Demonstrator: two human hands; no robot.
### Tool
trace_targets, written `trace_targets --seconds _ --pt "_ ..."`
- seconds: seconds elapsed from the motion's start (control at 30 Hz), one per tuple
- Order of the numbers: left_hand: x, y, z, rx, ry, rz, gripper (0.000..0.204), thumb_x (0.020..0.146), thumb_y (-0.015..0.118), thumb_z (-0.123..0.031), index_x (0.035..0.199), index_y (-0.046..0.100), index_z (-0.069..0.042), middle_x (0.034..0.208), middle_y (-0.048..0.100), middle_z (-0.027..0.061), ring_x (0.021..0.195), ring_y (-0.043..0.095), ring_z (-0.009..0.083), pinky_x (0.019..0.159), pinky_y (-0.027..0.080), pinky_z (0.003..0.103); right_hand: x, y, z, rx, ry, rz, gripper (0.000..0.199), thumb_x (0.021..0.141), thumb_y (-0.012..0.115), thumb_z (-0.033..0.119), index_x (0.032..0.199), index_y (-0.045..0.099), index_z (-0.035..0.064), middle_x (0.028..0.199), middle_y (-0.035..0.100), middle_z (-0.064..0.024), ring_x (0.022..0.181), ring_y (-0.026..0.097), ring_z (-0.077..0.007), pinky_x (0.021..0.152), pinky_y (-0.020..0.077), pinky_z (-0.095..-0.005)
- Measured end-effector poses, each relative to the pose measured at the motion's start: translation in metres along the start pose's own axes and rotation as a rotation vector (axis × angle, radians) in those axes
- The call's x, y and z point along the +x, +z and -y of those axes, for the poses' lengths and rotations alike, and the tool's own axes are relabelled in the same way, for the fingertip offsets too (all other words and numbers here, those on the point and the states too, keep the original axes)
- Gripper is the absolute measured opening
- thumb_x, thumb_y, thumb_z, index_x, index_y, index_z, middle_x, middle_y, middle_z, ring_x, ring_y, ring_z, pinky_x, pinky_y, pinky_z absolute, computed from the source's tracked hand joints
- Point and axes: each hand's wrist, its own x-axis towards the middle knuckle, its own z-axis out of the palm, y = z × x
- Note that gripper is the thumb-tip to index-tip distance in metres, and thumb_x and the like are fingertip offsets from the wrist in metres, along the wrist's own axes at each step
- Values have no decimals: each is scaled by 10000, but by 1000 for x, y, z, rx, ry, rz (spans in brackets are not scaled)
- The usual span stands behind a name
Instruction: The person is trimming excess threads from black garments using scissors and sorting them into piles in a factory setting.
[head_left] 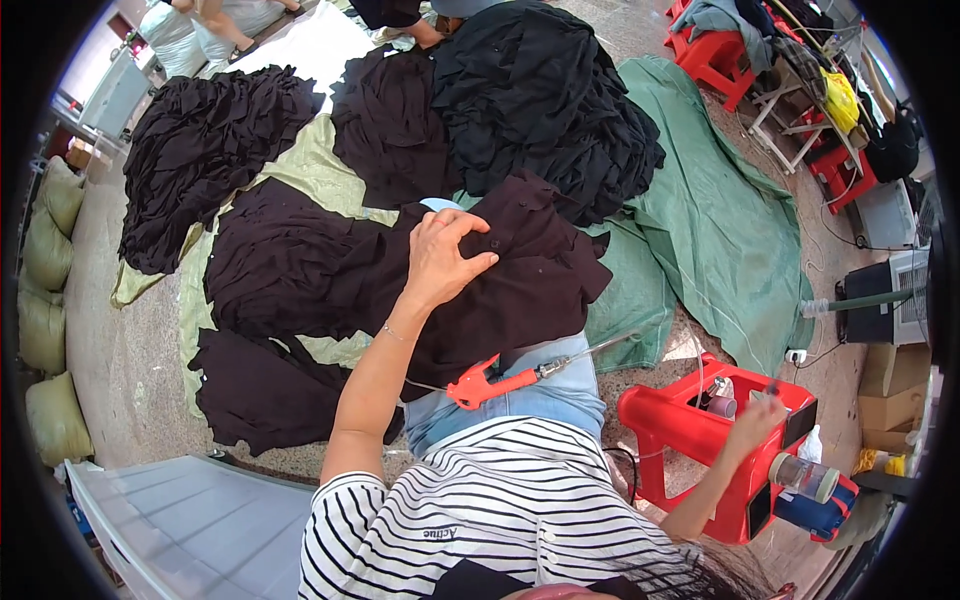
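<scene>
A dark brown garment with small buttons lies across my lap. My left hand rests on it, fingers bent, with thumb and forefinger spread apart. Below the garment a red spray gun with a long metal nozzle lies over my light blue jeans. At the right, my right hand is above a red plastic stool-like stand. Motion blurs this hand; a small dark thing shows at its fingertips, its kind unclear. Beside it, a pinkish bottle stands inside the stand.
Heaps of dark cloth lie ahead on green sheeting and pale yellow sheeting. A clear jar is on the stand's side. A grey panel is at lower left. Sacks line the left; other people's legs show at the top.
</scene>
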Motion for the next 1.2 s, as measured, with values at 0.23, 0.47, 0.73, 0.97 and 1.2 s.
trace_targets --seconds 0.23,0.47,0.73,0.97,1.2 --pt "4 3 7 -146 15 -50 186 718 813 -175 856 722 -89 982 686 7 984 570 204 900 420 360 -88 168 174 324 -384 684 162 978 585 103 1096 664 26 1041 675 -121 863 649 -215 777 508 -314" --pt "1 6 7 -277 -94 -24 137 784 770 -240 828 701 -130 948 665 -39 1049 576 175 1178 106 571 -132 201 270 381 -864 827 181 960 623 235 1056 679 93 847 610 -73 746 628 -240 666 482 -346" --pt "11 5 3 -442 -179 54 113 819 727 -193 844 693 -89 787 579 -48 888 554 122 1193 16 558 -122 214 293 515 -962 808 186 851 742 205 914 629 70 793 618 -43 692 624 -240 618 477 -338" --pt "15 0 2 -539 -161 128 143 851 683 -222 832 666 -82 783 562 -57 898 532 99 1175 -44 568 -121 224 290 486 -1034 802 177 821 770 172 853 639 58 754 620 -50 656 634 -208 575 475 -321" --pt "16 0 9 -592 -175 200 138 863 662 -216 799 639 -97 805 563 -69 936 527 91 1169 -79 553 -123 228 293 538 -974 847 185 832 763 199 833 630 71 741 628 -33 615 630 -191 545 454 -321"
